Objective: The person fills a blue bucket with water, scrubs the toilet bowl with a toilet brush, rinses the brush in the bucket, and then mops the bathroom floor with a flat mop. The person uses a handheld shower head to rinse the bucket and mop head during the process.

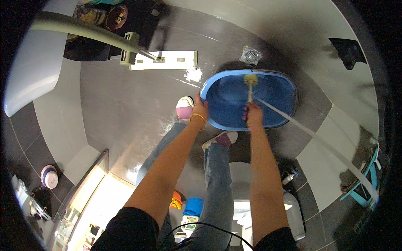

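Observation:
A blue oval plastic tub (216, 120) stands on the grey floor before me. My left hand (201, 109), with a yellow band at the wrist, grips its left rim. My right hand (253, 115) is closed around the handle of a scrub brush (250, 80). The brush's pale yellow head is against the tub's far inner wall. A long pale rod or hose (314, 134) runs from the lower right to beside the brush handle; what it is cannot be told for sure. The fingers under my right palm are partly hidden.
A flat mop (171, 60) lies beyond the tub, its handle slanting to the upper left. A metal floor drain (251, 56) is behind the tub. My slippered feet (185, 108) stand close by. A turquoise rack (361, 188) is at right, a toilet (290, 213) at lower right.

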{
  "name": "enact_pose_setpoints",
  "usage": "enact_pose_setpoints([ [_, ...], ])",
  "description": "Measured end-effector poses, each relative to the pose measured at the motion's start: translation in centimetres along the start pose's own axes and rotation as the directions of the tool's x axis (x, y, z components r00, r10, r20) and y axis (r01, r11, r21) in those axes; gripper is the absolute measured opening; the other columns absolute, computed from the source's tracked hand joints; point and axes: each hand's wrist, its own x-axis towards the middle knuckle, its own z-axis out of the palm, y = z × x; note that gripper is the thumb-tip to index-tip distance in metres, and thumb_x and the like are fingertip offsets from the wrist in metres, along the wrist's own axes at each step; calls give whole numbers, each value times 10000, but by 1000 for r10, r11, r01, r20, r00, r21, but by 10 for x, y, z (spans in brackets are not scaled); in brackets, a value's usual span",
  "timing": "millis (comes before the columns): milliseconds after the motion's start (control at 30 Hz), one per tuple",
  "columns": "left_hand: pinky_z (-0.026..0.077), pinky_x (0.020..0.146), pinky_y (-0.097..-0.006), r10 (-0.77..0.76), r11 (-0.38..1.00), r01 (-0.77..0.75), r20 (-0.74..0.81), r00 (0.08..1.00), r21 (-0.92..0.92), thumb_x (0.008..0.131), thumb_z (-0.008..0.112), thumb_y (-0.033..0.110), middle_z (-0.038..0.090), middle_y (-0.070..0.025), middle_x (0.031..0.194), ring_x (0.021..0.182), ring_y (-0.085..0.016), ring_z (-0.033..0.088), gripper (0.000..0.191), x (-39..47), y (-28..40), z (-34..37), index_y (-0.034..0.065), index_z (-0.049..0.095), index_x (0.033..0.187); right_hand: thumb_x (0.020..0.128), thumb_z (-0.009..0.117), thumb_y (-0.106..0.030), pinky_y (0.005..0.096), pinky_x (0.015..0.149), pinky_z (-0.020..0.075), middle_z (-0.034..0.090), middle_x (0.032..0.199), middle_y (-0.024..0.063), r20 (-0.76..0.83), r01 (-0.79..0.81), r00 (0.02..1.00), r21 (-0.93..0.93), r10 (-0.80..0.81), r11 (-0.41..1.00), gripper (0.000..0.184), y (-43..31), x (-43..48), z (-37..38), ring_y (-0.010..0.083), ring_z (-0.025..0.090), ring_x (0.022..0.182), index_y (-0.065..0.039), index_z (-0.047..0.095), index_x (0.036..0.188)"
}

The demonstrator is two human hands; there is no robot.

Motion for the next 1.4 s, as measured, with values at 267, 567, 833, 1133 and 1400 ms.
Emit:
enact_pose_setpoints([
  [267,394,889,-485,-305,944,280,137,943,177,882,474,154,550,-283,1104,1029,-459,516,547,-23,-30,1,41,202,1342,920,486,-122,270,348,351,513,671,19,177,-13,982,-260,61,965,374,50,-101,34,104,432,414,-77,467,1290],
  [567,460,830,-484,-229,937,150,231,946,315,878,510,192,546,-289,1088,1006,-435,544,423,15,-10,-6,4,331,1213,936,453,-119,203,328,368,515,755,8,-86,91,991,-97,-99,991,422,-6,-233,-47,40,429,423,-140,398,1354],
  [833,425,875,-488,-92,947,1,270,959,320,890,465,176,531,-323,1097,1035,-444,529,477,-27,-60,9,21,242,1283,945,451,-146,192,334,369,497,739,-4,-126,194,968,-163,-215,967,422,-21,-249,-18,28,418,428,-139,383,1362],
  [1133,416,857,-525,-150,939,22,349,925,344,898,431,166,531,-342,1077,1022,-475,518,506,-16,-44,-1,45,181,1320,935,461,-122,267,527,476,605,837,91,-38,408,840,-615,-542,675,458,-2,-169,23,125,547,574,-152,357,1380],
  [1400,429,842,-496,-173,923,44,311,934,382,902,437,176,558,-328,1027,994,-455,546,408,-18,-32,-17,-7,257,1220,896,481,-62,339,609,480,601,836,218,60,451,827,-664,-558,597,508,-11,-173,20,247,592,657,-105,333,1380],
])
